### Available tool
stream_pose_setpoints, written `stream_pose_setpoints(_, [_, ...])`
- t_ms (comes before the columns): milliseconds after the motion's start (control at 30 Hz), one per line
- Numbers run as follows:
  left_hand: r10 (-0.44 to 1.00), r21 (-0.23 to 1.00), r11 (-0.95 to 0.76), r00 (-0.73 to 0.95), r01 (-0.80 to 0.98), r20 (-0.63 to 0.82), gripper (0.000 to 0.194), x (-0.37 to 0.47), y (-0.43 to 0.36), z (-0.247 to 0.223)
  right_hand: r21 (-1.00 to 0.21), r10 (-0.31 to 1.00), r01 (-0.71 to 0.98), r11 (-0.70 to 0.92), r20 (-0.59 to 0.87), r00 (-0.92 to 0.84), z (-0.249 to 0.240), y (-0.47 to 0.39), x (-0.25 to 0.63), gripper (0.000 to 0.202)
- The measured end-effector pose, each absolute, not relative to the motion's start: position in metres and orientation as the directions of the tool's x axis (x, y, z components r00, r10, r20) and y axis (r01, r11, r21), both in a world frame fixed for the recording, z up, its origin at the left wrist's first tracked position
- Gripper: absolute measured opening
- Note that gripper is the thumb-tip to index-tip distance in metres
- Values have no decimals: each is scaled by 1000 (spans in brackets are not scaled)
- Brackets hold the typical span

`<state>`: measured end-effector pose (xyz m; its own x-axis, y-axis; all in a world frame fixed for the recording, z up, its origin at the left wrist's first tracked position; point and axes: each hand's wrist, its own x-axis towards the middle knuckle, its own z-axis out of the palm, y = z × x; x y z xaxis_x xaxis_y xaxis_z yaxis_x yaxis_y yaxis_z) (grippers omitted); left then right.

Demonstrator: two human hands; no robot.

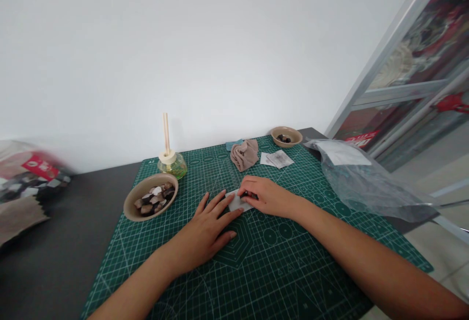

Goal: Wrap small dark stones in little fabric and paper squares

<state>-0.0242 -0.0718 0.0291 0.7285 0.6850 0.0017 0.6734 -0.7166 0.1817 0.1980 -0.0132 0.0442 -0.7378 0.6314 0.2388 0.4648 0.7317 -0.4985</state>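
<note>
My left hand [205, 232] lies flat with its fingers spread, fingertips on the left edge of a small whitish sheet [236, 203]. Between the bent fingers of my right hand [266, 195] is a small dark stone [251, 195], held against that sheet. The sheet rests on a green cutting mat [234, 281], and its right part is hidden under the right hand. To the left of my left hand stands a beige bowl [128, 208] of brown, black and white stones [156, 202].
Behind the hands lie a crumpled beige cloth [245, 155] and two grey-smudged sheets [280, 159]. A second bowl [286, 132] holds a few dark stones. A glass reed diffuser [174, 166] stands at back left. Plastic bags lie right [355, 178] and far left [32, 176].
</note>
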Motion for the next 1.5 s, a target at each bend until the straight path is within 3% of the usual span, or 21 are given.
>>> stream_pose_setpoints(433, [690, 199, -711, 724, 675, 8, 47, -23, -71, 31, -493, 581, 420, 762, 233, -780, 43, -12, 197, 19])
stream_pose_setpoints(633, [688, 190, -711, 726, 677, -13, 48, -23, -72, 32, -478, 622, 470, 742, 229, -749, 44, -13, 198, 12])
stream_pose_setpoints(1500, [692, 190, -706, 721, 683, -19, 46, -23, -72, 32, -468, 584, 422, 776, 281, -762, 43, -12, 197, 10])
